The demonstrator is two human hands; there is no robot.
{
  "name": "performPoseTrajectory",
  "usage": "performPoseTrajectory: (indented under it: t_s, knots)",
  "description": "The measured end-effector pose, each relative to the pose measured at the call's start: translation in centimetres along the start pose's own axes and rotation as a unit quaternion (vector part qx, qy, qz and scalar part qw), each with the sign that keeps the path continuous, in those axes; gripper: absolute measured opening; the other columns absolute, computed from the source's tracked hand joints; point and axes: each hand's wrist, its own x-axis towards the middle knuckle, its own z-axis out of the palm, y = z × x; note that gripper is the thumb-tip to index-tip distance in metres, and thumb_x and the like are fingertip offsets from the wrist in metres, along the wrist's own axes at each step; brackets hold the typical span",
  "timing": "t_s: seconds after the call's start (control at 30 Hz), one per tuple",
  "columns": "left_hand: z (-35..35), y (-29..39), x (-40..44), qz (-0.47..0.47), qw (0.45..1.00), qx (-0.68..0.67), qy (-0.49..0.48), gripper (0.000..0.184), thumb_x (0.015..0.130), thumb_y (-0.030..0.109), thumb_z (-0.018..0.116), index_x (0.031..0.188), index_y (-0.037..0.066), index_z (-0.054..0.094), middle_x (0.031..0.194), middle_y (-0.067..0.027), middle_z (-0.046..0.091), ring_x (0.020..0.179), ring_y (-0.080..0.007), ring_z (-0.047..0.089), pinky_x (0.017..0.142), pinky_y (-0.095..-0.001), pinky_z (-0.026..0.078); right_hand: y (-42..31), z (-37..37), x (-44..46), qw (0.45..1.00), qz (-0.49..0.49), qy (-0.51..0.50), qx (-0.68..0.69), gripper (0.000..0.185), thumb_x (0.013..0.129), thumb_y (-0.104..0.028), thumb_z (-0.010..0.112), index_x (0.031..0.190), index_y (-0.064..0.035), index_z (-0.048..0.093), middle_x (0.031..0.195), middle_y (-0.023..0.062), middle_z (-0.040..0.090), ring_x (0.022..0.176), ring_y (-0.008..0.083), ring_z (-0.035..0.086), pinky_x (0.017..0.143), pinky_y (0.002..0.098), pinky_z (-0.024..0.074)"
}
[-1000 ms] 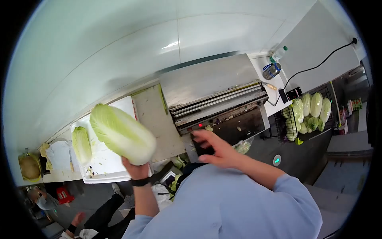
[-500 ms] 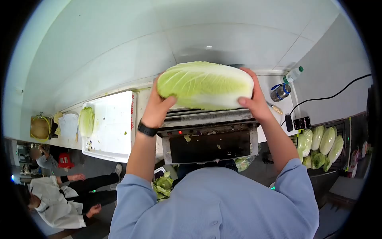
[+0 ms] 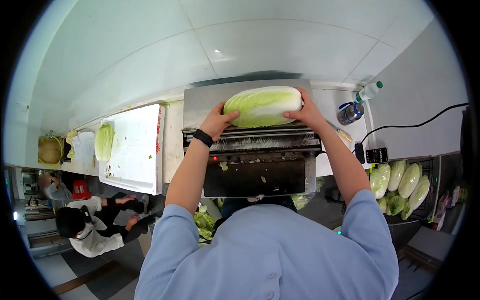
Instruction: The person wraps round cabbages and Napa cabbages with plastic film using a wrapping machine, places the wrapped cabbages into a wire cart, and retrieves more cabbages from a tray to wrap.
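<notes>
Between my two hands lies a napa cabbage (image 3: 262,106), sideways over the metal top of a wrapping machine (image 3: 200,102). Its leafy green end is in my left hand (image 3: 218,121), thumb on the near side. My right hand (image 3: 306,113) grips the white stem end, its thumb also on the near face. Just below the cabbage, clear plastic film (image 3: 245,143) stretches across the machine's rollers. Nearer to me is the dark plate (image 3: 255,178) with leaf scraps on it, and a small red light glows at its left. The undersides of both hands are hidden.
On the left, a white foam tray (image 3: 132,150) holds another cabbage (image 3: 104,142). A steel flask (image 3: 351,114), a bottle (image 3: 370,92), a knife (image 3: 344,134) and a phone (image 3: 377,155) lie right. Wrapped cabbages (image 3: 410,179) fill a rack. A co-worker (image 3: 95,225) sits lower left.
My hands have lowered the cabbage away from me onto or just above the machine's metal top, which now shows around it. The co-worker at left has shifted posture, leaning forward.
</notes>
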Motion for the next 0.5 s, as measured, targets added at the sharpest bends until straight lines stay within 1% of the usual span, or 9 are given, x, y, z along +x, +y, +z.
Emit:
performPoseTrajectory:
  t_s: [0.03, 0.13, 0.2, 0.3, 0.33, 0.4, 0.5]
  knots:
    - [-0.1, 0.0, 0.1, -0.005, 1.0, 0.024, 0.011, 0.075, 0.085, 0.015, 0.078, 0.144, -0.003, 0.035, 0.131, -0.0154, 0.053, 0.119, -0.0243, 0.055, 0.1, -0.0363, 0.047, 0.6, 0.0, 0.2, 1.0, -0.001, -0.001, -0.001, 0.101, 0.064, -0.028, 0.093, 0.144, -0.0059, 0.036, 0.13, 0.0162, 0.056, 0.12, 0.0255, 0.056, 0.101, 0.0359, 0.0453]
    - [-0.5, 0.1, 0.4, 0.04, 0.996, 0.074, 0.018, 0.077, 0.084, 0.018, 0.08, 0.144, -0.003, 0.036, 0.128, -0.0152, 0.056, 0.116, -0.0236, 0.057, 0.098, -0.0348, 0.048, 1.1, 0.1, 0.4, 1.0, -0.003, -0.001, -0.016, 0.101, 0.062, -0.029, 0.094, 0.143, -0.0068, 0.037, 0.129, 0.0167, 0.058, 0.118, 0.0268, 0.058, 0.1, 0.0369, 0.0465]
    - [-0.7, 0.5, 0.5, 0.052, 0.99, 0.131, 0.012, 0.077, 0.082, 0.021, 0.081, 0.142, -0.003, 0.039, 0.126, -0.0154, 0.058, 0.114, -0.0238, 0.058, 0.096, -0.0352, 0.049, 0.7, 0.0, 0.2, 0.999, -0.001, 0.002, -0.041, 0.1, 0.061, -0.029, 0.094, 0.142, -0.0073, 0.038, 0.127, 0.0172, 0.06, 0.116, 0.0279, 0.059, 0.099, 0.0375, 0.0474]
    - [-1.1, 0.4, 0.6, 0.075, 0.973, 0.217, -0.005, 0.075, 0.081, 0.025, 0.082, 0.14, -0.002, 0.044, 0.122, -0.0163, 0.062, 0.112, -0.0242, 0.06, 0.095, -0.0355, 0.05, 0.9, -0.5, 0.2, 0.992, -0.032, -0.009, -0.121, 0.099, 0.06, -0.028, 0.094, 0.14, -0.008, 0.039, 0.124, 0.0176, 0.062, 0.113, 0.0293, 0.061, 0.097, 0.0383, 0.0484]
    - [-1.4, 0.3, 0.7, 0.083, 0.966, 0.246, -0.011, 0.075, 0.081, 0.026, 0.083, 0.139, -0.002, 0.045, 0.121, -0.0167, 0.063, 0.111, -0.0244, 0.06, 0.094, -0.0355, 0.05, 0.5, -0.5, 0.2, 0.993, -0.025, -0.019, -0.118, 0.098, 0.061, -0.026, 0.093, 0.141, -0.0082, 0.038, 0.125, 0.0159, 0.06, 0.115, 0.0276, 0.059, 0.098, 0.0382, 0.0478]
    - [-1.7, -0.1, 0.6, 0.087, 0.965, 0.245, -0.013, 0.074, 0.081, 0.028, 0.082, 0.138, -0.002, 0.046, 0.122, -0.0168, 0.063, 0.112, -0.0247, 0.06, 0.095, -0.0355, 0.05, -0.4, -0.6, -0.5, 0.993, -0.009, -0.038, -0.109, 0.097, 0.062, -0.022, 0.092, 0.141, -0.0086, 0.037, 0.129, 0.0126, 0.056, 0.117, 0.0243, 0.055, 0.099, 0.038, 0.0467]
    - [-1.5, -0.1, 0.2, 0.095, 0.957, 0.274, -0.014, 0.074, 0.083, 0.029, 0.081, 0.139, -0.003, 0.046, 0.122, -0.0165, 0.063, 0.112, -0.0249, 0.06, 0.095, -0.0359, 0.05, 0.4, -0.2, -0.7, 0.996, -0.02, -0.025, -0.086, 0.096, 0.063, -0.02, 0.092, 0.142, -0.0087, 0.038, 0.13, 0.0123, 0.056, 0.116, 0.0248, 0.055, 0.099, 0.0383, 0.0471]
